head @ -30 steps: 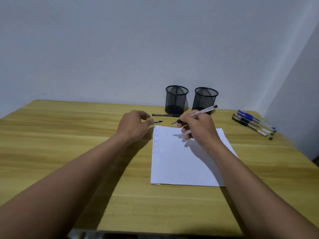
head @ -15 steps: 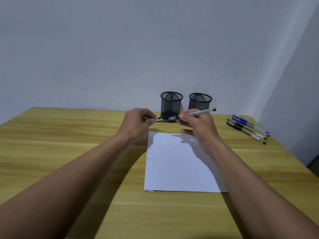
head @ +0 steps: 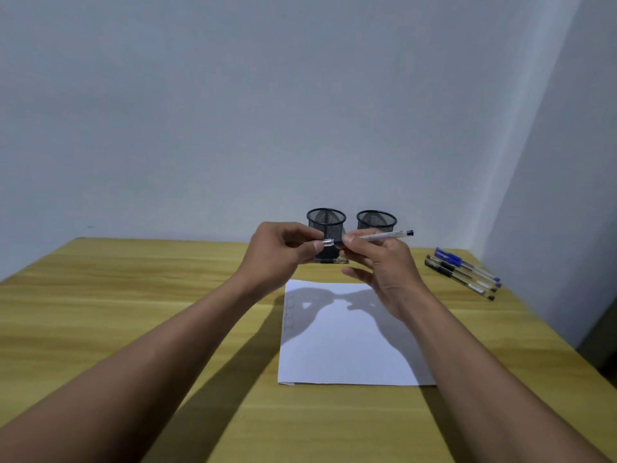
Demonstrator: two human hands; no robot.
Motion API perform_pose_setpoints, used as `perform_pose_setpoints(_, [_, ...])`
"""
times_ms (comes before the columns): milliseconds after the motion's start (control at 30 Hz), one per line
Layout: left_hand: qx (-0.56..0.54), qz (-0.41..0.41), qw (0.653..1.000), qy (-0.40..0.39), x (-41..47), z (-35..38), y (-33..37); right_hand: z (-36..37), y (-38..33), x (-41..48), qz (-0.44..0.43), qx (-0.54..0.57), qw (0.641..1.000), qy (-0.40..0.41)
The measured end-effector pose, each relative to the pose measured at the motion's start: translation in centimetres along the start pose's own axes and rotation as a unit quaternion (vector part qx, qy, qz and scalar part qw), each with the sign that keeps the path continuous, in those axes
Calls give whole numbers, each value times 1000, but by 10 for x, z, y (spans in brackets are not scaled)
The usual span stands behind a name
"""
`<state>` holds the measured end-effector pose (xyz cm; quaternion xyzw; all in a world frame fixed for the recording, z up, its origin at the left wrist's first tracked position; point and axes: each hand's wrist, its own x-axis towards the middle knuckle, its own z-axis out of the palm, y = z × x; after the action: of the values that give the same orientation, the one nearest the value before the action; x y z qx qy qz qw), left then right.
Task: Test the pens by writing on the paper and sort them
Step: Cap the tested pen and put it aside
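Head view: at frame centre the left hand (head: 280,252) pinches a pen cap (head: 328,242), the right hand (head: 384,265) pinches the pen (head: 384,235) above the paper (head: 347,355)

a yellow wooden table (head: 133,312) holds a white sheet of paper (head: 350,355). behind it stand the left mesh cup (head: 326,221) and right mesh cup (head: 376,221), a dark pen (head: 335,261) lying before them. a cluster of pens (head: 464,272) lies near the right edge.

Marks (head: 288,312) on the paper (head: 350,355) are too faint to read.
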<state>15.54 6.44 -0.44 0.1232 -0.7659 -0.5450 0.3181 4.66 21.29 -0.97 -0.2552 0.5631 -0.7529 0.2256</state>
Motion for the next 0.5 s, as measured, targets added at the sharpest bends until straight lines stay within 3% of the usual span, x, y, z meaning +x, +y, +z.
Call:
perform_pose_setpoints(167, [-125,-49,991,17,-10,5,7,8,0,-11,14,58,998,18])
perform_pose_setpoints(500, [-129,-43,990,35,-17,-5,17,16,-6,-23,-18,-1,1000,7])
